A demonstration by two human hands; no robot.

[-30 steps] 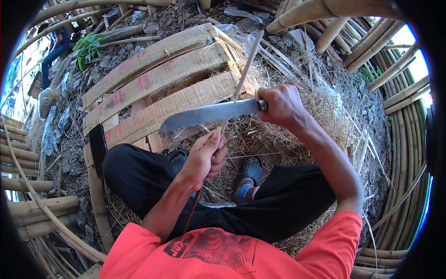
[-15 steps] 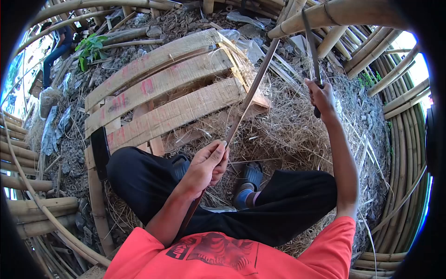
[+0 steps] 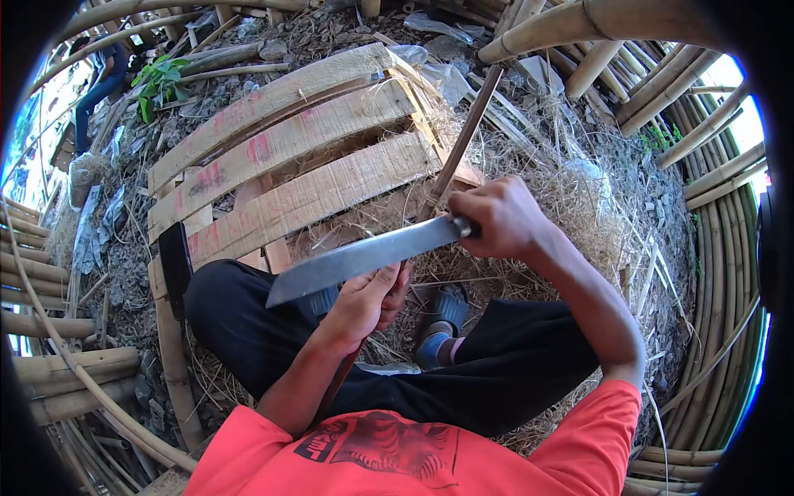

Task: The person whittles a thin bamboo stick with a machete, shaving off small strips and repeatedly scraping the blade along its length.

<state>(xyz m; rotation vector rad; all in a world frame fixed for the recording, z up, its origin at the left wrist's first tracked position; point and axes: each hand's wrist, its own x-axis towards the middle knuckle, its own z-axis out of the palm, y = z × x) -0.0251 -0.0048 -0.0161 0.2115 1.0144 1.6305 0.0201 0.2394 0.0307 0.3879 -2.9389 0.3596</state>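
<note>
My right hand [image 3: 500, 217] is closed round the dark handle of a machete [image 3: 364, 258]. Its broad grey blade points left, crossing over a long bamboo strip [image 3: 468, 136] just above my left hand. The strip is narrow and brown, and slants from my lap up toward the far right. Wrapped round its lower part, my left hand [image 3: 364, 307] sits in front of my knees, partly behind the blade. Beyond the strip lies a slatted wooden pallet [image 3: 318, 188] with red marks on its boards.
Shavings [image 3: 571, 240] cover the ground at right. A dark phone-like slab [image 3: 175, 269] leans at the pallet's left end. Thick bamboo poles [image 3: 612, 25] jut in at upper right, and stacked bamboo [image 3: 724, 331] lines the right side. Another person [image 3: 99, 87] sits far left.
My right hand has come down and left, swinging the machete from upright at the upper right to lying across the strip. My left hand keeps its hold in nearly the same place.
</note>
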